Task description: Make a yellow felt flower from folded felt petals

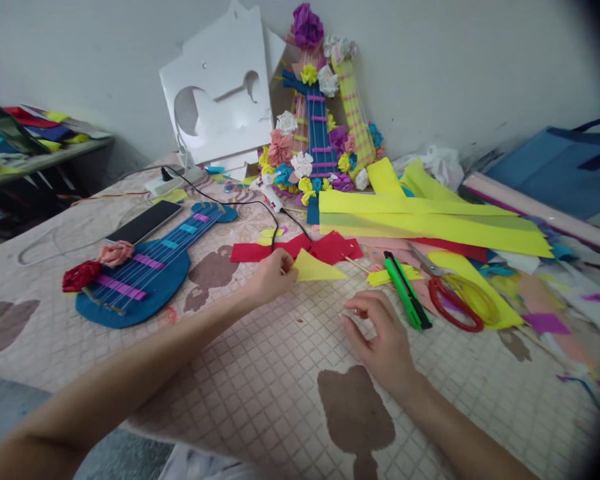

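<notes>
The left hand [275, 275] has the yellow piece [316, 268] pinched at one end. Its thumb and fingers are nearly closed, with just the thin yellow bit at the tips. The piece pokes out from them toward the right hand [383, 337], like a little pointy flag, low over the table [280, 373]. I can't tell if its bottom edge touches the cloth.

The right hand is half open. Its thumb and pointing finger curl toward each other with a gap, and I see nothing in it.

The yellow piece looks like crinkly paper, so I think it is very light, soft and floppy. It could crease or rip if you pulled hard. It doesn't look slippery. A soft pinch on a corner or along the edge should be good, not a big squeeze.

Red paper [340, 248] lies just behind the pinch. A glue gun [269, 192] is farther back. The green cutter [404, 290] is just past the right hand, with the scissors [434, 299] beyond it. The blue paper guitar [165, 283] lies left of the pinch.
</notes>
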{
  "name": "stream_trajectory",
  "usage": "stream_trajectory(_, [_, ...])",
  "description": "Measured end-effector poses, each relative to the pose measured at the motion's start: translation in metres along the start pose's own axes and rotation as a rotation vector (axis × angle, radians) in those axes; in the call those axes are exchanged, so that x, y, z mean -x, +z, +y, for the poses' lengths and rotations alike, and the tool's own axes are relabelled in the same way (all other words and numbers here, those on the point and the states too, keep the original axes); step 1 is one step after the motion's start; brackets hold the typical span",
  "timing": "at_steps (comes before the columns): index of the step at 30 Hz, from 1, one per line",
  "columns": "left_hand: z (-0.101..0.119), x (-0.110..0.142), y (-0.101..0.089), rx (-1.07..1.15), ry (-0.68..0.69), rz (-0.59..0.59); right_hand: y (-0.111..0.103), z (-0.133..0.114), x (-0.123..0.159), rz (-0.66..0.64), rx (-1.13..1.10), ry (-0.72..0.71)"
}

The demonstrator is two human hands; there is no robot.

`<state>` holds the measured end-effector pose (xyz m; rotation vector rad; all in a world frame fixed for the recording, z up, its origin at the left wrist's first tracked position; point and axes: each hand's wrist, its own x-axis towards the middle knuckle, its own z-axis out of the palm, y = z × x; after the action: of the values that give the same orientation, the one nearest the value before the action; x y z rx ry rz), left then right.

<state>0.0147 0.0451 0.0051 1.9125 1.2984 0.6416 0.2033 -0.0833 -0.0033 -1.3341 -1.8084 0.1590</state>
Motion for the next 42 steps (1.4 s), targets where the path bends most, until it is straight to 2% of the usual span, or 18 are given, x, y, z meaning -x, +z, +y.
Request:
stream_trajectory(2, [-0.004, 0.013, 0.004, 0.213, -0.095, -0.011, 0.003, -0.005, 0.001, -0.058, 0.056, -0.090])
stream_trajectory(4, [-0.003, 0.029, 0.009, 0.379, -0.179, -0.086, 0.008, -0.009, 0.003, -0.122, 0.105, -0.131])
stream_trajectory(9, [0.013, 0.065, 0.009, 0.579, -0.261, -0.371, 0.017, -0.008, 0.004, -0.265, 0.202, -0.099])
stream_trajectory(10, [0.016, 0.069, 0.007, 0.579, -0.257, -0.392, 0.017, -0.006, 0.004, -0.275, 0.213, -0.086])
stream_trajectory(15, [0.009, 0.078, 0.000, 0.453, -0.083, -0.342, 0.014, -0.003, 0.004, -0.168, 0.298, -0.066])
stream_trajectory(18, [-0.001, 0.077, -0.002, 0.295, 0.055, -0.335, 0.012, -0.003, 0.004, -0.216, 0.345, -0.125])
stream_trajectory(20, [-0.006, 0.073, -0.004, 0.134, 0.172, -0.238, 0.011, -0.002, 0.004, -0.249, 0.312, -0.161])
stream_trajectory(23, [-0.011, 0.064, -0.006, -0.095, 0.387, -0.014, 0.009, 0.005, 0.003, -0.206, 0.165, -0.194])
stream_trajectory(24, [-0.011, 0.061, -0.007, -0.148, 0.458, 0.007, 0.008, 0.008, 0.003, -0.198, 0.112, -0.204])
stream_trajectory(27, [-0.010, 0.050, -0.009, -0.288, 0.683, -0.091, 0.004, 0.018, 0.000, -0.237, 0.010, -0.225])
stream_trajectory(30, [-0.008, 0.045, -0.006, -0.427, 0.857, -0.216, 0.002, 0.025, -0.002, -0.265, 0.051, -0.180])
stream_trajectory(33, [-0.005, 0.048, -0.001, -0.512, 0.892, -0.198, -0.001, 0.028, 0.000, -0.264, 0.143, -0.138])
stream_trajectory(37, [-0.003, 0.053, 0.004, -0.487, 0.894, -0.178, -0.006, 0.026, 0.004, -0.359, 0.143, -0.229])
stream_trajectory(39, [-0.003, 0.053, 0.006, -0.425, 0.837, -0.194, -0.007, 0.025, 0.005, -0.413, 0.087, -0.244])
stream_trajectory(42, [-0.006, 0.051, 0.007, -0.308, 0.688, -0.213, -0.008, 0.026, 0.003, -0.432, -0.040, -0.154])
